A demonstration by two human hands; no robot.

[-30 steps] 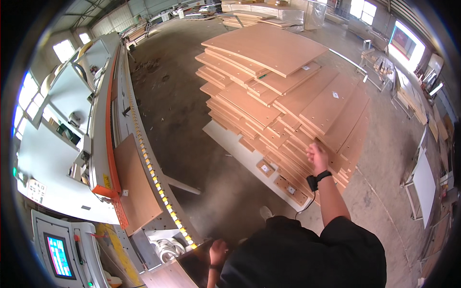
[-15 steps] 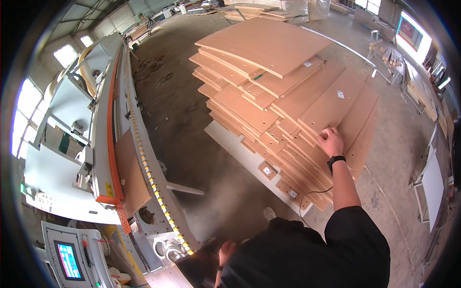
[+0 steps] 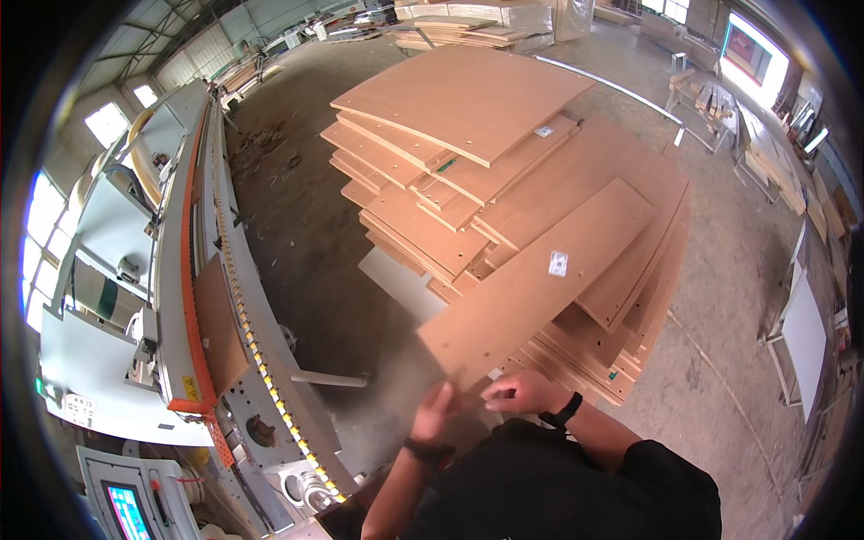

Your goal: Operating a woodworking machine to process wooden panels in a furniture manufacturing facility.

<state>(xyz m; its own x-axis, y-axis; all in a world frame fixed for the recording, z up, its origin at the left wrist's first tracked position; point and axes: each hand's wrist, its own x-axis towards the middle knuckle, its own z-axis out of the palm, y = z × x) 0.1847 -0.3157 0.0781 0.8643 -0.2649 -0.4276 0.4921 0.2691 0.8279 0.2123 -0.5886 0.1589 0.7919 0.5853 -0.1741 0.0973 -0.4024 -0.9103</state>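
Observation:
A long brown board [image 3: 531, 283] with a small white label and drilled holes lies slantwise over the stack, its near end jutting toward me. My left hand [image 3: 435, 414] is closed at the near corner of this board, fingertips smeared by motion. Close beside it, my right hand [image 3: 529, 393] is curled by the same corner, thumb and fingers bent toward each other; its exact contact with the edge is hard to make out. Beneath and beyond, the stack of brown boards [image 3: 468, 99] is uneven, with edges sticking out at several angles.
On the left runs a long machine with an orange rail [image 3: 193, 297] and a row of yellow-and-white rollers [image 3: 281, 400]. Its control screen [image 3: 129, 511] glows at lower left. A pale bar [image 3: 328, 379] juts from the machine. Racks holding boards [image 3: 769, 162] stand at right.
The labelled board has swung off its place on the stack and come toward me. My right hand has drawn back with it, and my left hand has risen to the board's near end.

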